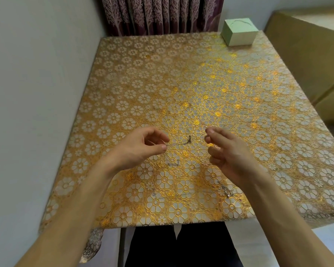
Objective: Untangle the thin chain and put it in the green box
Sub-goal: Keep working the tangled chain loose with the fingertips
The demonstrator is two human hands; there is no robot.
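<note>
A thin chain [181, 143] stretches between my two hands just above the table, with a small dark knot near its middle. My left hand [143, 149] pinches its left end between thumb and forefinger. My right hand [226, 149] has its fingers curled with thumb and forefinger together at the right end; the chain there is too fine to see clearly. The green box [239, 33] stands at the table's far right corner, and a thin chain lies across its top.
The table carries a gold flower-patterned cloth [181, 83]. Another silvery chain [226, 190] lies bunched under my right wrist. A grey wall runs along the left, a curtain hangs behind, and cardboard boxes [312, 54] stand at the right.
</note>
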